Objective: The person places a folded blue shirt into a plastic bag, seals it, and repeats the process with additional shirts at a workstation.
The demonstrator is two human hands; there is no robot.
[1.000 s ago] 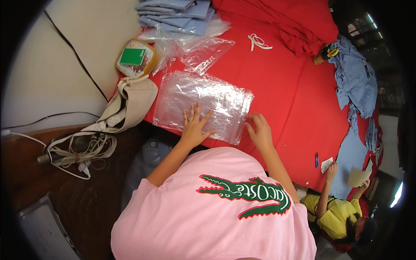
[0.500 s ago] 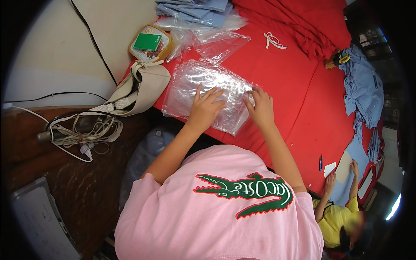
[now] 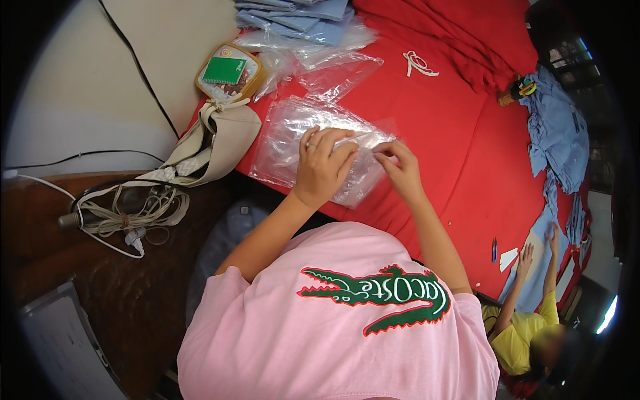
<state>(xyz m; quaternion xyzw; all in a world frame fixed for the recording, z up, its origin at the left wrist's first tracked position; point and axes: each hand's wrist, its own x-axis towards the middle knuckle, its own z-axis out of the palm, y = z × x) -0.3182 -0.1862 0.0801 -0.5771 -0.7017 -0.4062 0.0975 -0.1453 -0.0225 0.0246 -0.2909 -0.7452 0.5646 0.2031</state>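
Note:
A stack of clear plastic bags (image 3: 287,143) lies on the red cloth (image 3: 453,133) just in front of me. My left hand (image 3: 323,163) rests on the stack's right part, fingers curled and pinching the top bag's edge; a ring shows on one finger. My right hand (image 3: 400,170) is close beside it, its fingertips pinching the same edge of film. Both forearms come up from my pink shirt at the bottom of the view.
A loose clear bag (image 3: 337,73) and folded light-blue garments (image 3: 300,13) lie farther back. A tin holding a green notebook (image 3: 225,72), a beige bag (image 3: 220,143) and coiled cables (image 3: 127,207) are at left. More blue garments (image 3: 560,133) lie right. A person in yellow (image 3: 520,333) works at lower right.
My hands, earlier flat and apart on the plastic bags, have come together at the stack's right end and now pinch the top bag's edge.

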